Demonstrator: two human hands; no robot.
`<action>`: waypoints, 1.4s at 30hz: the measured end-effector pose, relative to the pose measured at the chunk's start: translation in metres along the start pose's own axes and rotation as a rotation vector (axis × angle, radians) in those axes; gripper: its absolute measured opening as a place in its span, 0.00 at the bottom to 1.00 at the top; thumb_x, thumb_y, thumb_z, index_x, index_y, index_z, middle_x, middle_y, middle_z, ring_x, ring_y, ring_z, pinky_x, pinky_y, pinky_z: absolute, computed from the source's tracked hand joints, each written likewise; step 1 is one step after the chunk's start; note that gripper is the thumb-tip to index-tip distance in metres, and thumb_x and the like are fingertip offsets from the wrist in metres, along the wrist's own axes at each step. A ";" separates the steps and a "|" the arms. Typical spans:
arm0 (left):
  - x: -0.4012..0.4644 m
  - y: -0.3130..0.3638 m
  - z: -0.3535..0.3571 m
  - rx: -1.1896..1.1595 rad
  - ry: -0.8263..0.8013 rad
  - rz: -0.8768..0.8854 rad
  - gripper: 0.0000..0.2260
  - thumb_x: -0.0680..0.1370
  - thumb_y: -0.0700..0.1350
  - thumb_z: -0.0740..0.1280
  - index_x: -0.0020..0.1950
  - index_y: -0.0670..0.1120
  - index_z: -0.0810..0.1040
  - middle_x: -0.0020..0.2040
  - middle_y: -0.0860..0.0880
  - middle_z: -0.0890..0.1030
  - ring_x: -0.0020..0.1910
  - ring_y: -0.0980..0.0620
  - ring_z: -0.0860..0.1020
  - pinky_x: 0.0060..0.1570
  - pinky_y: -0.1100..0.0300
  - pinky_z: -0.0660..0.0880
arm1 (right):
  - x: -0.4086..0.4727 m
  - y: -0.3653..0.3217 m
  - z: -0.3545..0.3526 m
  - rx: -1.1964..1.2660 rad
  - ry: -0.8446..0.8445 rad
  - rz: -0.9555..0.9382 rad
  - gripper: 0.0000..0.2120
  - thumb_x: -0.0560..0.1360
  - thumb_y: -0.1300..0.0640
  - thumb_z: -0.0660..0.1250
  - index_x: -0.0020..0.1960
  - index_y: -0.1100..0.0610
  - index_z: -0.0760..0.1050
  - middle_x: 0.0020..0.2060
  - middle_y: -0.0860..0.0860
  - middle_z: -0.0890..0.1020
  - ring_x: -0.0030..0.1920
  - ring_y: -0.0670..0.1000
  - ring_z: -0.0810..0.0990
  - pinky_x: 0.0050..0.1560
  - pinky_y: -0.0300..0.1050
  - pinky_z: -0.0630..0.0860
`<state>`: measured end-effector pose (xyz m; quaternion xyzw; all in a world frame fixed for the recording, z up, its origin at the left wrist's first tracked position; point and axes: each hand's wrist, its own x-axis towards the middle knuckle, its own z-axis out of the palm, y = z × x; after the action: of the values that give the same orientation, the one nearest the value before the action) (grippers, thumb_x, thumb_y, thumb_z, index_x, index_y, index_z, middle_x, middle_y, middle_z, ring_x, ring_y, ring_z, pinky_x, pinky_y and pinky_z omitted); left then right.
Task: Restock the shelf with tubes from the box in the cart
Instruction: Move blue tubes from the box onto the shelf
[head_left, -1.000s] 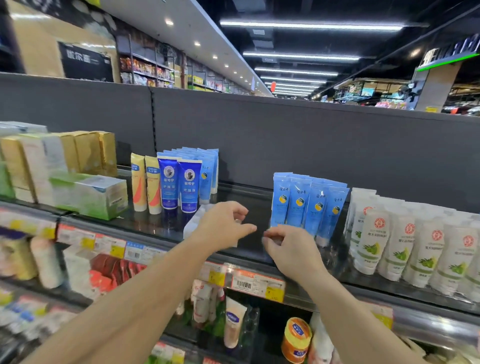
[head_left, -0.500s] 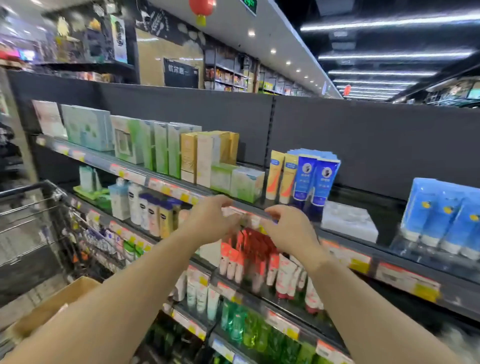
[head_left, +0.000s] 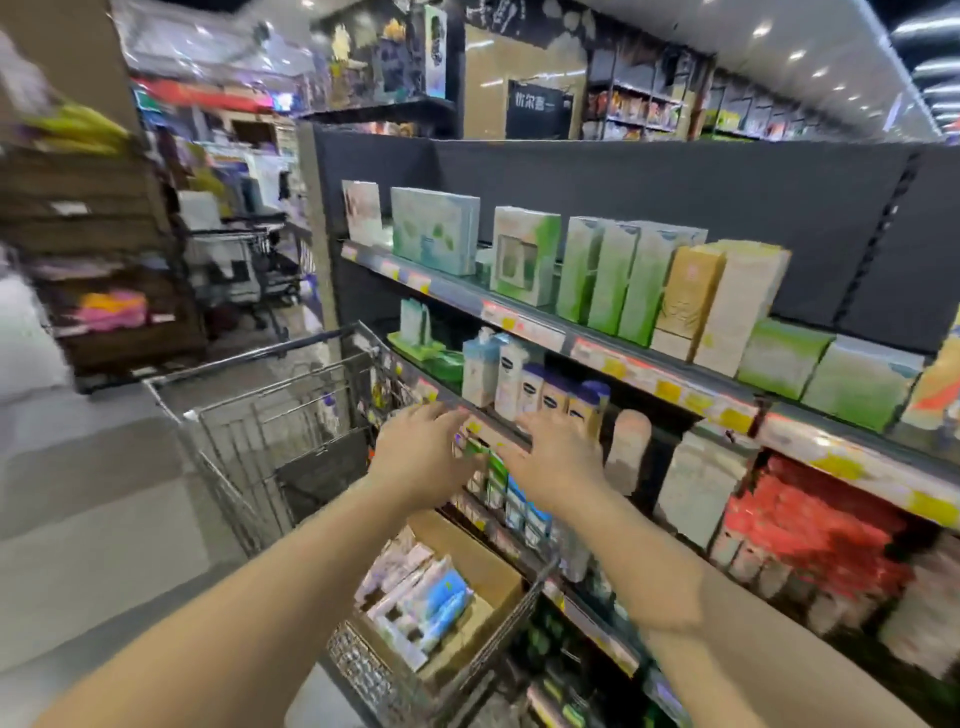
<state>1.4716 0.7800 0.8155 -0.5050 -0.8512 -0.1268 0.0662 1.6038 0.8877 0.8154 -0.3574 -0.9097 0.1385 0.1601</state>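
A metal shopping cart (head_left: 270, 415) stands left of the shelf unit. In its near end sits an open cardboard box (head_left: 483, 582) holding several tubes (head_left: 426, 597), white, pink and blue. My left hand (head_left: 423, 457) and my right hand (head_left: 558, 457) hover side by side in the air above the box, in front of the second shelf's edge (head_left: 498, 431). Both hands have loosely spread fingers and hold nothing. The picture is blurred by motion.
The top shelf (head_left: 571, 338) carries green, white and gold boxes. Bottles (head_left: 545, 389) stand on the second shelf, red packs (head_left: 810, 519) further right. Grey floor (head_left: 93, 519) lies left of the cart, with other racks and carts behind.
The view has swung left and down from the blue tubes on the shelf to the cart and box. Both empty hands have travelled left with it, staying close together.
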 end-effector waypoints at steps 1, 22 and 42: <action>0.000 -0.013 0.005 -0.003 0.006 -0.015 0.30 0.74 0.66 0.61 0.73 0.54 0.67 0.72 0.48 0.70 0.71 0.46 0.68 0.69 0.50 0.66 | 0.007 -0.007 0.009 0.008 -0.011 -0.003 0.23 0.78 0.41 0.59 0.71 0.48 0.68 0.69 0.50 0.70 0.71 0.57 0.63 0.69 0.54 0.64; 0.155 -0.134 0.093 -0.090 -0.092 -0.109 0.28 0.78 0.62 0.62 0.75 0.53 0.64 0.75 0.47 0.66 0.74 0.46 0.62 0.72 0.52 0.58 | 0.190 -0.005 0.141 0.032 -0.100 0.032 0.20 0.76 0.44 0.63 0.65 0.51 0.72 0.61 0.53 0.76 0.63 0.57 0.70 0.63 0.52 0.68; 0.221 -0.204 0.323 -0.323 -0.567 0.279 0.27 0.71 0.59 0.72 0.67 0.49 0.76 0.64 0.45 0.77 0.63 0.44 0.75 0.62 0.53 0.71 | 0.175 0.033 0.308 0.092 -0.225 0.796 0.22 0.78 0.46 0.63 0.70 0.48 0.68 0.65 0.50 0.74 0.67 0.54 0.69 0.64 0.48 0.67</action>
<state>1.1914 0.9643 0.5288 -0.6354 -0.7276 -0.1045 -0.2366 1.3820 0.9907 0.5561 -0.6563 -0.7052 0.2681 0.0095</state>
